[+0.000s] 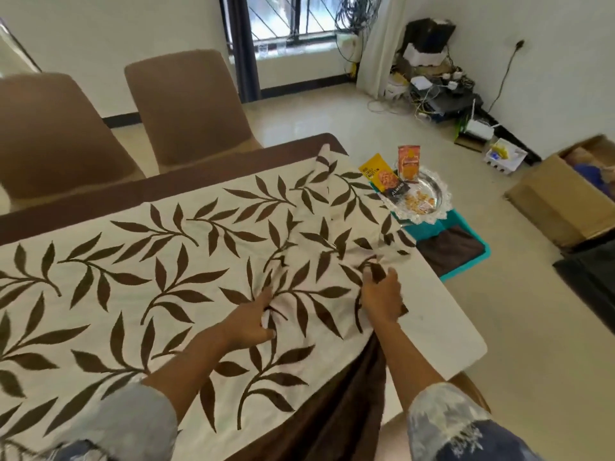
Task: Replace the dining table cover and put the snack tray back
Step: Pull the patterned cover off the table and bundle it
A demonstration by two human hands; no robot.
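A cream table cover printed with brown leaves lies across the dining table, bunched and folded toward the right end. A bare white strip of the table shows at the right. My left hand pinches a fold of the cover near the middle. My right hand grips the bunched edge of the cover further right. A plain brown cloth hangs off the near edge below. The snack tray, silvery with a lace rim, holds snack packets and sits off the table's far right corner.
The tray rests on a teal bin with a dark cloth inside, standing on the floor. Two brown chairs line the far side. A cardboard box and a tangle of cables and devices sit by the right wall.
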